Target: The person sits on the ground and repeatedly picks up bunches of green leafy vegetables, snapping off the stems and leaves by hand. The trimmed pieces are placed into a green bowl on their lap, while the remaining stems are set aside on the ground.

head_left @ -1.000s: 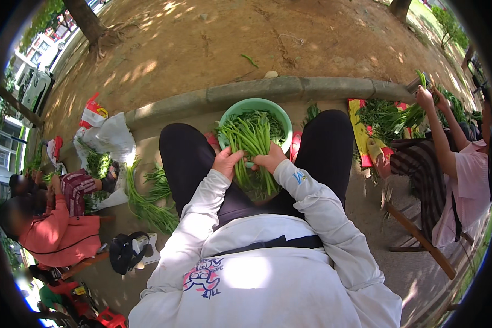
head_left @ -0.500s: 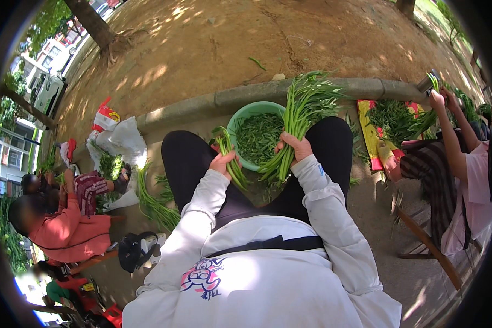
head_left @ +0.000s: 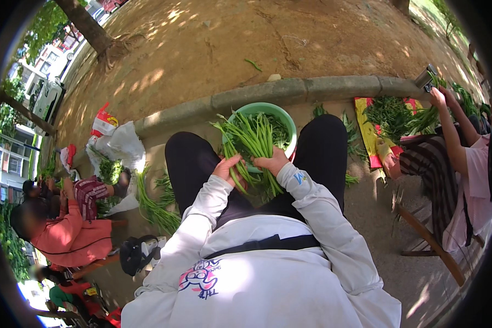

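Note:
My right hand (head_left: pixel 272 162) is closed around a thick bunch of long green stems with narrow leaves, which looks like water spinach (head_left: pixel 259 139). Its leafy end leans left, across the light green tub (head_left: pixel 292 124) between my knees. Close beside it, my left hand (head_left: pixel 226 170) grips a smaller bunch of water spinach (head_left: pixel 236 174). The two bunches overlap above the tub, so I cannot tell exactly where one ends. Loose narrow leaves (head_left: pixel 279 130) lie inside the tub, partly hidden by the stems.
Long stems (head_left: pixel 157 210) lie on the ground by my left knee. A white sack (head_left: pixel 127 141) sits beyond them. Seated people with greens are on both sides. At right, cut leaves cover a red and yellow sheet (head_left: pixel 373 150). A stone kerb (head_left: pixel 246 97) runs behind the tub.
My right hand has swung its bunch leftward over the tub, toward the left hand; the bunch previously pointed up and right. The left hand stays nearly in place.

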Tool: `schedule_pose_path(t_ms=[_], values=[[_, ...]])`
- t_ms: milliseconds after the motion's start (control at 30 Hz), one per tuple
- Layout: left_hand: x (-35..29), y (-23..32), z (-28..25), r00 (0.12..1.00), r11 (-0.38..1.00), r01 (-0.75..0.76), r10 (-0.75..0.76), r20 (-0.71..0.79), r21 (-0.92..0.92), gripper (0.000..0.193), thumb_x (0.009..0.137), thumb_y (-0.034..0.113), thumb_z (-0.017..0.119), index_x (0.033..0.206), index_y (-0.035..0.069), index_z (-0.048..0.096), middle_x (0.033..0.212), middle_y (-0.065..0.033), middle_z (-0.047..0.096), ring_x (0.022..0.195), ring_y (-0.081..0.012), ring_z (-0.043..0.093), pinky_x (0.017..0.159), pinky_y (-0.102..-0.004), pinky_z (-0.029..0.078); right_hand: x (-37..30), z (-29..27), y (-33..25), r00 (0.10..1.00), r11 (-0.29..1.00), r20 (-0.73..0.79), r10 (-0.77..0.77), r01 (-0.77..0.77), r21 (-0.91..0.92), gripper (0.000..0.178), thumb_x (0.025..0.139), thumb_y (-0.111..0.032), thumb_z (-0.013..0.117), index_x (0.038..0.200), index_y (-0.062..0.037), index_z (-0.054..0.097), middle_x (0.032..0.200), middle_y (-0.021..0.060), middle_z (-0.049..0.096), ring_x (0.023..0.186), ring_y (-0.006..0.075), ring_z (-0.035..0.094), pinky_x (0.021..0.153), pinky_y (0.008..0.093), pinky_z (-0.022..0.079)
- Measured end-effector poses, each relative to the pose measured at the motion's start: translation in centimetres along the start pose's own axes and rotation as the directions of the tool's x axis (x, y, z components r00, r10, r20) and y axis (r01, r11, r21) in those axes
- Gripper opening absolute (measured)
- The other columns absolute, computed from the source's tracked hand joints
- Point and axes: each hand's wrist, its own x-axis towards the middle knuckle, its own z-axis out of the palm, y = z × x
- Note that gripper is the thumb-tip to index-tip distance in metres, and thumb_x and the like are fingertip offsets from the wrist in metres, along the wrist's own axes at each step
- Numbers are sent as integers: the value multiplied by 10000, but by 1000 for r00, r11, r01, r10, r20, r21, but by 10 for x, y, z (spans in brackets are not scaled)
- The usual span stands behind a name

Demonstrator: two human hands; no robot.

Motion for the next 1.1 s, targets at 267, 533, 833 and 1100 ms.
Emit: schedule_pose_path(t_ms=[267,533,833,1100], values=[[-5,-10,17,995,990,-90,93,-22,111,339,821,77,611,1139,67,493,995,-88,581,880,-263,589,728,-412,508,9,10,19,984,929,65,-167,180,-325,553,615,-48,687,1135,-13,502,995,58,601,905,154,555,809,280,444],[2,-8,4,993,973,-114,115,6,200,340,832,99,615,1145,61,490,930,-56,575,797,-190,587,713,-355,517,17,9,28,996,935,-79,-40,10,-354,621,561,-180,720,1129,-34,515,986,155,618,923,275,595,802,330,465],[6,-1,2,977,977,-169,184,-109,131,276,826,96,623,1077,86,510,821,-27,516,730,-176,553,644,-354,511,19,-19,-14,917,957,-400,2,114,266,238,735,0,624,954,1,533,772,89,602,570,194,595,512,302,490],[6,-3,11,997,986,-44,34,69,160,314,871,169,566,1160,69,497,998,-54,574,851,-180,579,737,-381,493,15,3,-1,990,989,-12,-139,138,-54,446,673,-45,674,1073,-14,480,850,67,582,637,159,565,554,284,471]])
